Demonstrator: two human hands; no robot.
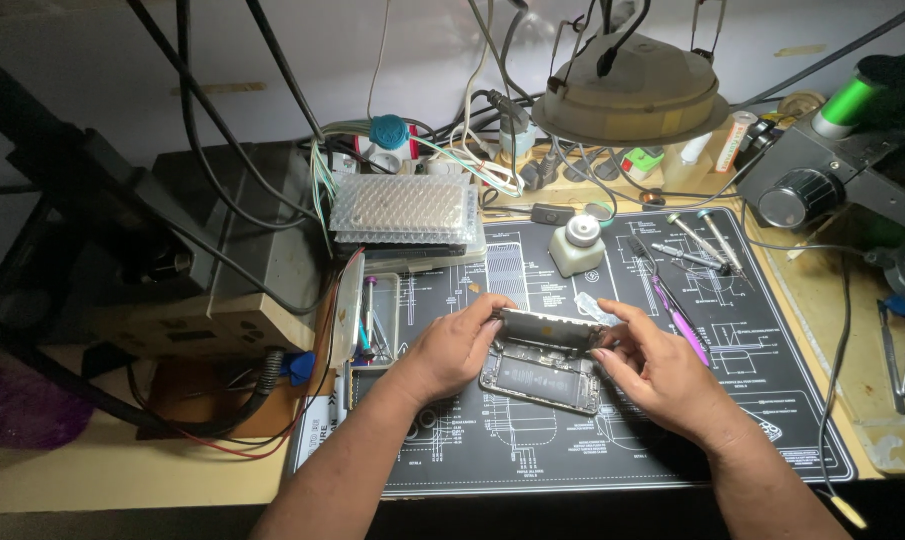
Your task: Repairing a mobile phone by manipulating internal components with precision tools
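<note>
Phone (540, 378) lies open in the middle of the dark work mat (532, 450) on the surface. Its back half rests flat on the mat, and you can see the dark battery and small metal parts inside. The screen half (544, 328) is tipped up along the far edge, like the lid of a box.

The left hand (452, 352) has its grip closed on the left end of the raised screen — thumb and fingers pinch it. The right hand (657, 370) touches the right end of the screen with its fingertips; the fingers are bent and partly spread, and its grip is closed on that end too.

A purple tool (679, 322) lies on the mat just beside the right hand. A small white bottle (578, 246) stands farther back — well apart from the hands. Some screwdrivers (694, 244) lie near the far right corner of the mat. A clear plastic box (404, 212) sits at the back left.
</note>
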